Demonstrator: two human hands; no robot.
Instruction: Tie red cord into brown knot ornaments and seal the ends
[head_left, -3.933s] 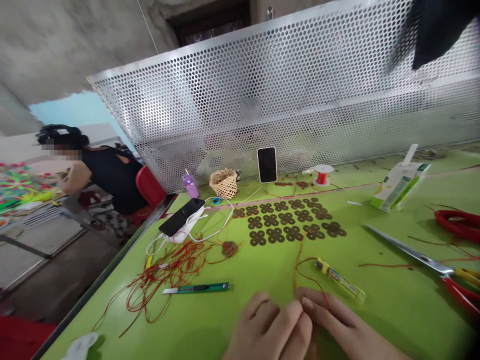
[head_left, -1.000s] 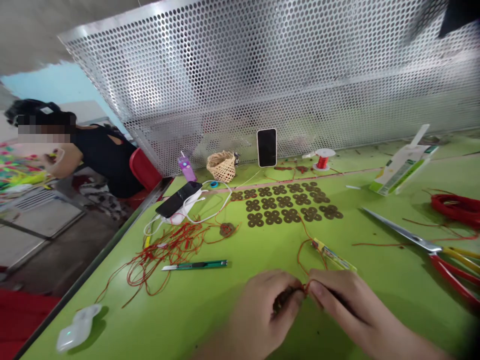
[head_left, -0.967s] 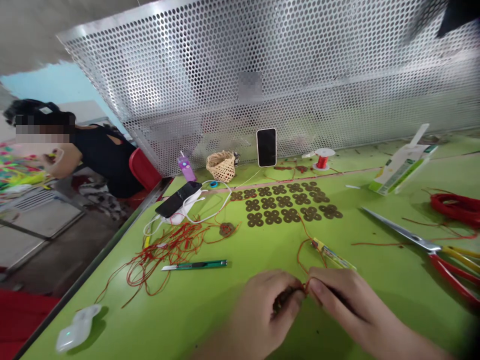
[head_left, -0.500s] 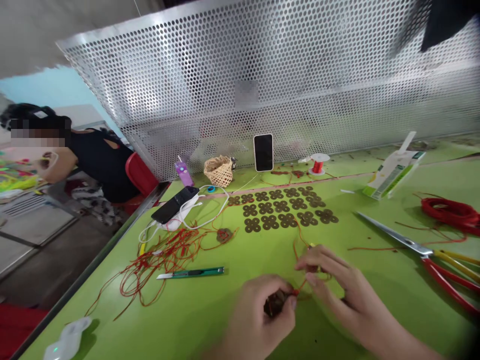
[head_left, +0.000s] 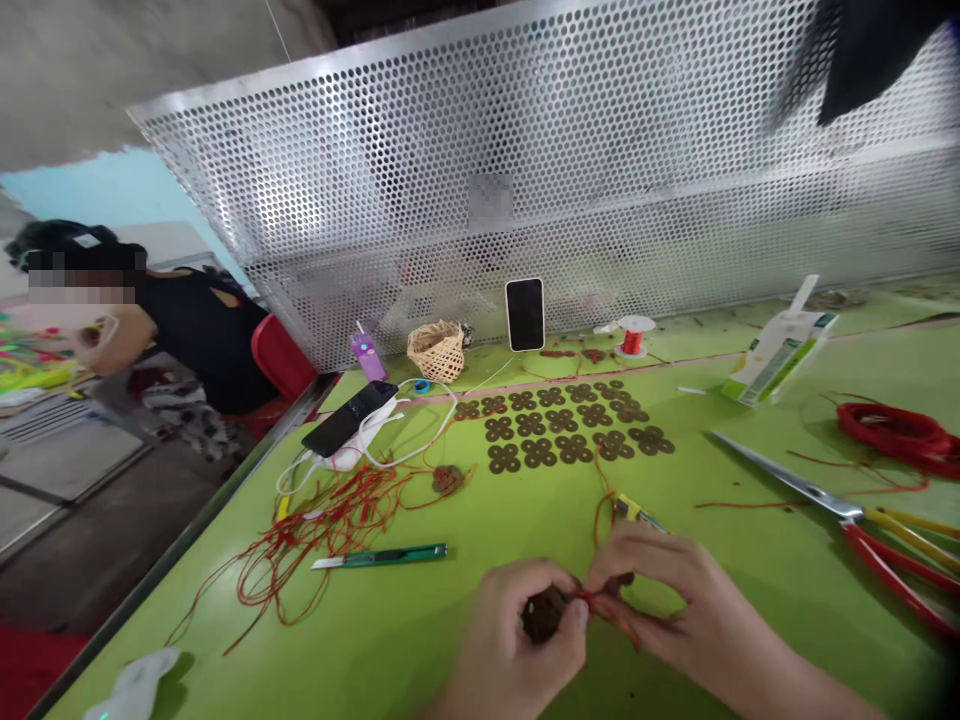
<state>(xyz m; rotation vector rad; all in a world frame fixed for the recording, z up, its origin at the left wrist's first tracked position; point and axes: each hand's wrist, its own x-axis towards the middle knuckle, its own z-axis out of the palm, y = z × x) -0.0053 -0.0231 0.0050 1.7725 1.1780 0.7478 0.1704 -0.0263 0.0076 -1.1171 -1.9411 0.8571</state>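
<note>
My left hand [head_left: 517, 635] is closed around a bundle of dark, round coins [head_left: 544, 615], partly hidden by the fingers. Red cord [head_left: 598, 520] runs from the table to these coins. At the coins' right edge, my right hand [head_left: 675, 590] pinches the cord between thumb and forefinger, close to the left thumb. A short red end hangs below the right fingers. Just beyond the right hand lies a small yellow printed packet or tube [head_left: 637, 512], half covered. Several four-coin clusters [head_left: 577, 448] lie in rows farther back.
Left of my hands are a green-handled craft knife [head_left: 397, 556], tangled red cords [head_left: 330, 530] and a phone [head_left: 351, 418] on a white cable. Scissors [head_left: 832, 497] and a red cord coil [head_left: 896, 432] lie right. A perforated metal panel [head_left: 450, 150] closes the back. A person [head_left: 202, 335] sits left.
My right hand has moved left and down to the coins and now pinches the cord beside the left thumb. The yellow packet shows more. The left hand keeps its hold.
</note>
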